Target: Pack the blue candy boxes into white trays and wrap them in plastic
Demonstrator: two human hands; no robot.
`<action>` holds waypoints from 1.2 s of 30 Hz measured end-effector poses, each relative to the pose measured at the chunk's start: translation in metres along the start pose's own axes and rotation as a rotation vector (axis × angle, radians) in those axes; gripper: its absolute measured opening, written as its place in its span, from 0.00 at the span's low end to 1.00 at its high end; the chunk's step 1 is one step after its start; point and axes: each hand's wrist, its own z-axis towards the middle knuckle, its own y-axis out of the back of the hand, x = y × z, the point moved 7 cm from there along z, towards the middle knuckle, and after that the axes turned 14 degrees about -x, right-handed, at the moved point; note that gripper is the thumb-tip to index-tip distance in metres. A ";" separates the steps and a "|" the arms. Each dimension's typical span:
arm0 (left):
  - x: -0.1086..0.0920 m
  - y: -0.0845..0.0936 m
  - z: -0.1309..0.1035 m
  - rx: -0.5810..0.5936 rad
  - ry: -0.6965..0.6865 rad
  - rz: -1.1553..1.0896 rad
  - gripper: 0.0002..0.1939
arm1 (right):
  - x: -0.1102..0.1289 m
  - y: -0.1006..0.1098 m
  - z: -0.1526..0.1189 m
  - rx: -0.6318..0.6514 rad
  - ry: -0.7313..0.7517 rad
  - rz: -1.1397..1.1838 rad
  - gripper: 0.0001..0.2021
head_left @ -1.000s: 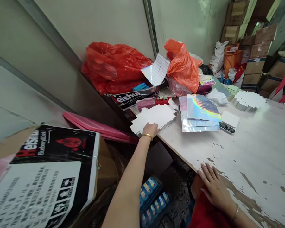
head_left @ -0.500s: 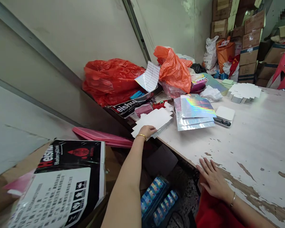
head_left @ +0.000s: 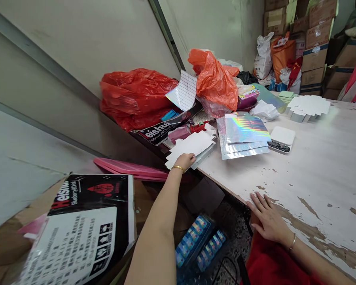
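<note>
A stack of white die-cut cardboard blanks (head_left: 192, 145) lies at the near left corner of the table (head_left: 323, 158), its notched edges jutting out. My left hand (head_left: 185, 161), with a gold bangle at the wrist, is closed on the near edge of this stack; its fingertips are partly hidden. My right hand (head_left: 268, 217) rests flat on the table's front edge, fingers stretched out and nothing in it. Right of the stack lie shiny holographic sheets (head_left: 245, 136), beside a small white scale (head_left: 282, 138).
Red plastic bags (head_left: 136, 97) and an orange bag (head_left: 215, 81) crowd the wall side. Another white cardboard stack (head_left: 308, 103) sits farther back. A large black-and-white carton (head_left: 86, 213) stands at lower left. Blue packs (head_left: 192, 239) are below the table edge. Boxes (head_left: 314, 59) pile up behind.
The view has shifted slightly, with the far table items a little higher in the picture. My left hand's fingers look more curled at the stack's edge. My right hand stays flat on the table.
</note>
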 end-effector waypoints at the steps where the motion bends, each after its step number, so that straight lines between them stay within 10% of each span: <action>1: -0.005 0.001 -0.002 -0.025 -0.019 0.049 0.12 | 0.000 0.000 0.000 -0.002 0.000 0.000 0.41; 14: -0.025 0.054 0.004 -0.237 -0.140 0.422 0.20 | -0.001 -0.001 0.000 -0.028 0.003 -0.009 0.40; 28: -0.048 0.028 -0.023 -0.226 -0.086 0.408 0.15 | 0.000 0.000 -0.001 -0.030 0.003 -0.002 0.39; 31: -0.049 0.071 -0.022 -0.326 0.005 0.418 0.15 | -0.002 -0.004 -0.003 -0.030 -0.001 0.006 0.39; 36: -0.113 0.216 -0.103 -0.958 0.011 0.212 0.14 | -0.007 -0.008 0.002 -0.007 -0.070 0.213 0.35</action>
